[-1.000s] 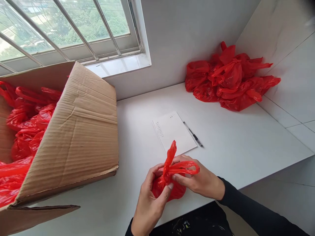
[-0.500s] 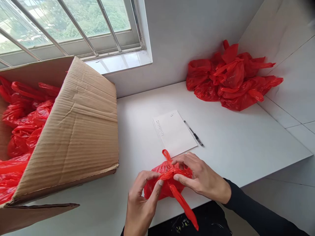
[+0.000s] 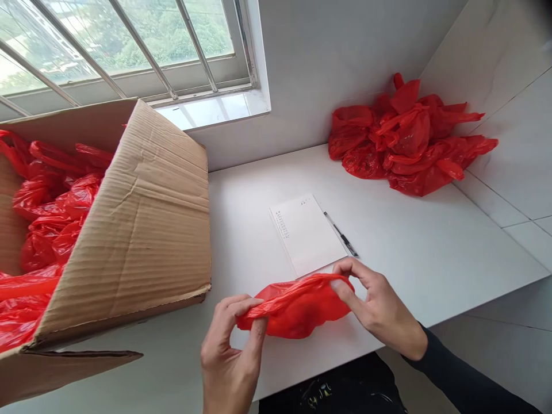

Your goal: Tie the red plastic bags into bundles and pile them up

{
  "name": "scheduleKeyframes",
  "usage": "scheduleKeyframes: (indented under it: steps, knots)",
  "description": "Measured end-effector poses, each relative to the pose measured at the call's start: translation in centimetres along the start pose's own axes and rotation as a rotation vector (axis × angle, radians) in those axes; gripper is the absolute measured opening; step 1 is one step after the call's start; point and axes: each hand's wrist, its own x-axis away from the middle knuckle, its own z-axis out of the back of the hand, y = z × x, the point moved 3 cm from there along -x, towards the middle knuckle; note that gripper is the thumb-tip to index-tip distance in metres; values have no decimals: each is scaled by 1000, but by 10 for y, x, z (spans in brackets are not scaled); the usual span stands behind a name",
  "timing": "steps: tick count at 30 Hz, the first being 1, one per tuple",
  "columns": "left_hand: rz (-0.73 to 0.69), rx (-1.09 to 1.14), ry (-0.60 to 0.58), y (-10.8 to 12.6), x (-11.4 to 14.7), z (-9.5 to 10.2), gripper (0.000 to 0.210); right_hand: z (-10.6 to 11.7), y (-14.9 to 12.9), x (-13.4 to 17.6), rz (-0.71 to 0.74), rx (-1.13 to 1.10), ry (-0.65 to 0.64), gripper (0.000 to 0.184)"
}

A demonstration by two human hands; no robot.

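A red plastic bag (image 3: 302,310) is stretched sideways between my two hands near the front edge of the white table. My left hand (image 3: 233,345) pinches its left end between thumb and fingers. At the right end, the thumb and fingers of my right hand (image 3: 371,302) grip the bag's rim. The bag's upper edge is drawn into a long fold, and darker shapes show through the thin plastic; I cannot make out what they are. Just beyond the bag lies a white notepad (image 3: 308,236) with small handwriting, and a black pen (image 3: 341,234) rests along its right side.
On the left, a cardboard box (image 3: 164,213) holds several red plastic bags (image 3: 56,213). More red bags (image 3: 409,138) are heaped in the far right corner against the wall. The white table (image 3: 241,224) ends at an edge on the lower right. A barred window (image 3: 142,46) is behind the box.
The knotted handles at the top of the bag have come undone, and the bag's mouth is now spread wide. My hands have moved apart, left and right.
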Motion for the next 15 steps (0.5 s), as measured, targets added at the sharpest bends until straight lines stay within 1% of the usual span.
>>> scheduleKeyframes:
  steps: [2, 4, 5, 6, 7, 8, 9, 10, 12, 13, 14, 15]
  knots:
    - [75, 12, 82, 1, 1, 7, 5, 5, 5, 1, -42, -37, 78, 17]
    - [110, -8, 142, 4, 2, 12, 7, 10, 7, 4, -44, -57, 177, 12]
    - [106, -28, 164, 6, 2, 13, 8, 11, 6, 7, -10, -55, 255, 7]
    - [95, -51, 181, 9, 2, 14, 8, 12, 2, 11, 58, -50, 352, 7]
    - [83, -69, 191, 11, 2, 13, 8, 11, -5, 16, 160, -52, 443, 14]
    - [75, -81, 193, 13, 1, 12, 7, 9, -13, 20, 273, -64, 502, 21]
    - [66, -88, 194, 15, 1, 11, 6, 6, -22, 22, 387, -76, 504, 27]
    - [55, -93, 193, 16, 0, 10, 5, 0, -32, 23, 493, -74, 445, 32]
    - [26, -108, 191, 19, -2, 9, 4, -13, -46, 19, 639, 28, 216, 37]
    - [8, -110, 193, 20, -2, 9, 4, -20, -49, 16, 674, 130, 107, 36]
    - [-7, -107, 199, 20, -2, 9, 5, -25, -51, 12, 692, 245, 30, 32]
    - [-10, -98, 203, 21, -2, 10, 6, -29, -51, 8, 697, 347, -14, 27]
